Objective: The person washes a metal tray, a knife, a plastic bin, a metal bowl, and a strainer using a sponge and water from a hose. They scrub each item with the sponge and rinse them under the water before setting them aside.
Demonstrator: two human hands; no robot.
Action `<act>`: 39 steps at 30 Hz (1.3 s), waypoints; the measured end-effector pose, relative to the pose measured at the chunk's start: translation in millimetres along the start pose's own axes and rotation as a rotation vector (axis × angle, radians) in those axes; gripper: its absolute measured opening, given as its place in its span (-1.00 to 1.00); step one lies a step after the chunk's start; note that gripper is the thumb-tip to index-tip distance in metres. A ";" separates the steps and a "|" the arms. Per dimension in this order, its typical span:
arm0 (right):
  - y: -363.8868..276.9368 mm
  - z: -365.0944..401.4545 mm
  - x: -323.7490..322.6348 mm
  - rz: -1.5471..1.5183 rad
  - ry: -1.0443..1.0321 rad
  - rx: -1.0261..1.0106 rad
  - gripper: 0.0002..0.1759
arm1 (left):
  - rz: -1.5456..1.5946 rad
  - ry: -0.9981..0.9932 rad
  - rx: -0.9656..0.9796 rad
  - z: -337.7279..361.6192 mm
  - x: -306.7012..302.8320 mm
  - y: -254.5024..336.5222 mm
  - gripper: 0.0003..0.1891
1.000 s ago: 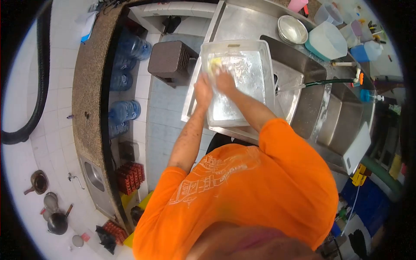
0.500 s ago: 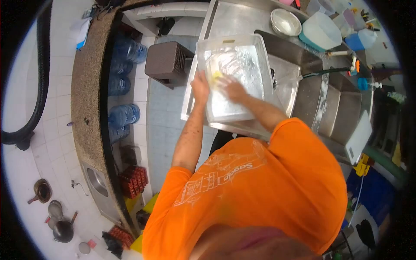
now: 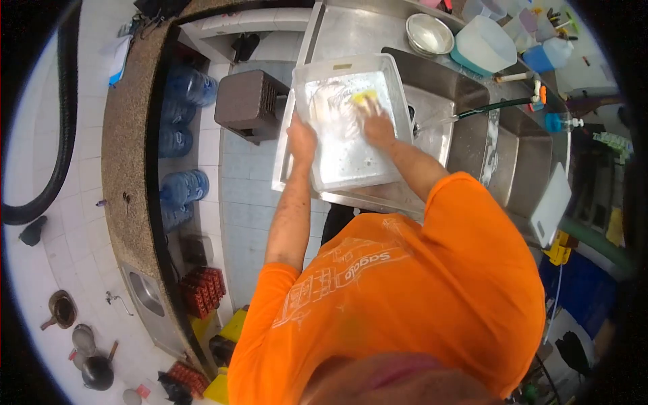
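A translucent rectangular plastic tub (image 3: 345, 166) rests tilted over the edge of the steel sink counter, its inner floor wet and streaked with suds. My left hand (image 3: 302, 140) is closed around the tub's left rim. Inside the tub, my right hand (image 3: 376, 128) presses a yellow sponge (image 3: 364, 96) against the floor, in the upper right part. The fingers on the sponge are slightly blurred.
Right of the tub are steel sink basins (image 3: 520, 158) and a dark hose (image 3: 496, 108) with water running from it. Metal bowls (image 3: 430, 35) and a pale plastic container (image 3: 486, 44) stand behind. A brown plastic stool (image 3: 246, 104) is at the left.
My right hand and the sponge have moved from the tub's left side to its upper right. My left hand stays on the rim. The whole view has shifted slightly.
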State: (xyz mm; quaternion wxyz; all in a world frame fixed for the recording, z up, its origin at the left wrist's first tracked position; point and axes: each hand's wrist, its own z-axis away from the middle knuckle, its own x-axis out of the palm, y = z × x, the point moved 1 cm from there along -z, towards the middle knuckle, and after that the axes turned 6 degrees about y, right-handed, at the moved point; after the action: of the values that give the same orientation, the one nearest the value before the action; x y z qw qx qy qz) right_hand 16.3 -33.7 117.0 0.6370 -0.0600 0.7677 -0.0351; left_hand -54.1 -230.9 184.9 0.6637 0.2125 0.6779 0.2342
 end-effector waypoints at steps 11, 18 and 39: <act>5.3 14.2 -85.7 -0.170 -0.449 0.453 -0.55 | 0.016 0.032 -0.024 4.9 -4.7 8.3 -0.59; 73.9 -57.9 -139.5 -0.152 0.412 0.432 -0.59 | -0.019 -0.033 -0.025 4.0 -4.6 5.7 -0.61; 81.6 -20.1 -215.1 -1.515 0.512 0.837 -0.67 | 0.941 -0.978 0.049 93.1 -34.0 185.9 -0.53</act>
State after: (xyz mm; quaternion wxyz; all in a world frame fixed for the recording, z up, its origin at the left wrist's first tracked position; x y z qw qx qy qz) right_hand 31.6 76.2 319.5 0.2227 -0.3033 0.5654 -0.7340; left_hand 35.7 -99.2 322.7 0.7164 0.5813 0.1402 0.3596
